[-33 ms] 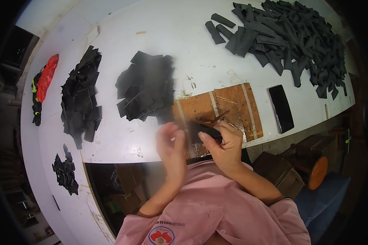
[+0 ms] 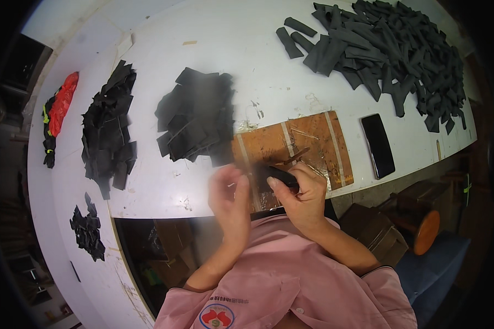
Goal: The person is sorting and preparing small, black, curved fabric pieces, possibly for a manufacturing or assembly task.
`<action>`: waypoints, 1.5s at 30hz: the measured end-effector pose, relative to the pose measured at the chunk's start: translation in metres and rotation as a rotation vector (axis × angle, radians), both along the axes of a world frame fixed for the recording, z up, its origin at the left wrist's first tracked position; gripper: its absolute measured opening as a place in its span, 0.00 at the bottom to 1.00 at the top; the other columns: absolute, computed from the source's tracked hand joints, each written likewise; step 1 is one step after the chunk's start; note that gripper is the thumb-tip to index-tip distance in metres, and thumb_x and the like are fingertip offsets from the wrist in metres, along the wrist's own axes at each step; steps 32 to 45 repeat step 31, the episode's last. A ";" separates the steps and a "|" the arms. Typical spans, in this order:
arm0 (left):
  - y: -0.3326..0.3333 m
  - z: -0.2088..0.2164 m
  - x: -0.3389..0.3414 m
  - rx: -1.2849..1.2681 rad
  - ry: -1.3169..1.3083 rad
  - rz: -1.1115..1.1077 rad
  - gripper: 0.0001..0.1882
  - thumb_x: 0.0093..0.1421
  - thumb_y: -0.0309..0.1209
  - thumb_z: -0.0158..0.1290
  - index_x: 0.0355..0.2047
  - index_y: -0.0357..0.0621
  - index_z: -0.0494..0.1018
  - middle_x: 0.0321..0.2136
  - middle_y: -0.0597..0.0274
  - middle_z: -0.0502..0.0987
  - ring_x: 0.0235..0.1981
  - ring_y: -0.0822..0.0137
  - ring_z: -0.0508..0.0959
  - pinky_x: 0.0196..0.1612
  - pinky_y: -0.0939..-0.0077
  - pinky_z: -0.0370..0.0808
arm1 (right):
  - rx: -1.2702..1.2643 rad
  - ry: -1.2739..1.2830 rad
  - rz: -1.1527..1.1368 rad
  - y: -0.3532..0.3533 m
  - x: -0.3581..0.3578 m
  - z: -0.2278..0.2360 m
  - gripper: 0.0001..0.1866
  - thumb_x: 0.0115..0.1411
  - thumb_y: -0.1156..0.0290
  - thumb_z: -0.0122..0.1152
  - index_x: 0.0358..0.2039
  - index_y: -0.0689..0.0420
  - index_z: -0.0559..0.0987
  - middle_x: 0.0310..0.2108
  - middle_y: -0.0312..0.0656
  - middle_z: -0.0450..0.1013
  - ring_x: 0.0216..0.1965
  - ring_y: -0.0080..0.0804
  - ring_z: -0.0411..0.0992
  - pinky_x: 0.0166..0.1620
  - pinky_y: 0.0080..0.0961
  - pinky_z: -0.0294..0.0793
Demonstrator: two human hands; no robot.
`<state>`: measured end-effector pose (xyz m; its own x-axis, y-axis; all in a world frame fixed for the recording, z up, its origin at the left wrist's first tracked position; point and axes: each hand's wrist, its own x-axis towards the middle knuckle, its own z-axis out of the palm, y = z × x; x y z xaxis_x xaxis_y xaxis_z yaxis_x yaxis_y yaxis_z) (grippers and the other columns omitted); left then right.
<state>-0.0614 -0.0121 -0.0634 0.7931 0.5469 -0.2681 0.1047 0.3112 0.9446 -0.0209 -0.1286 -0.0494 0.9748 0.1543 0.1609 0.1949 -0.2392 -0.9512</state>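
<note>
Above the near edge of the table, my right hand point(image 2: 303, 193) is closed on a dark piece of material point(image 2: 282, 176), thumb on top. That piece's left end is blurred. Beside it on the left, my left hand point(image 2: 229, 197) has its fingers curled in toward the thumb. A thin whitish sliver shows at those fingers, too small to name. Under both hands lies a worn brown board point(image 2: 269, 140) crossed by pale strips of tape. On the board rests a narrow brown stick-like tool point(image 2: 297, 156), just beyond my right hand.
A stack of flat black pieces point(image 2: 195, 118) lies left of the board, with another black stack point(image 2: 108, 129) farther left. Small black scraps point(image 2: 88, 230) and a red plastic bag point(image 2: 64, 104) lie at the far left. Rolled dark pieces point(image 2: 389, 49) heap back right. A phone point(image 2: 377, 146) lies right.
My left hand has shifted very slightly and looks less blurred. My right hand stays in nearly the same place with the dark piece.
</note>
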 end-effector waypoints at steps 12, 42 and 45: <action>-0.003 0.035 0.005 -0.053 0.013 -0.274 0.06 0.53 0.28 0.52 0.26 0.37 0.69 0.17 0.68 0.69 0.16 0.81 0.64 0.21 0.89 0.60 | -0.246 -0.471 0.029 -0.004 0.004 -0.009 0.09 0.33 0.81 0.61 0.15 0.60 0.69 0.16 0.39 0.61 0.20 0.36 0.62 0.20 0.29 0.61; 0.010 0.037 -0.001 0.744 -0.080 -0.455 0.05 0.55 0.28 0.50 0.29 0.40 0.68 0.21 0.63 0.72 0.19 0.67 0.70 0.26 0.82 0.67 | -0.098 -0.263 0.327 -0.016 0.010 0.009 0.12 0.45 0.75 0.62 0.33 0.59 0.74 0.28 0.42 0.68 0.24 0.31 0.69 0.25 0.23 0.68; 0.010 0.037 -0.001 0.744 -0.080 -0.455 0.05 0.55 0.28 0.50 0.29 0.40 0.68 0.21 0.63 0.72 0.19 0.67 0.70 0.26 0.82 0.67 | -0.098 -0.263 0.327 -0.016 0.010 0.009 0.12 0.45 0.75 0.62 0.33 0.59 0.74 0.28 0.42 0.68 0.24 0.31 0.69 0.25 0.23 0.68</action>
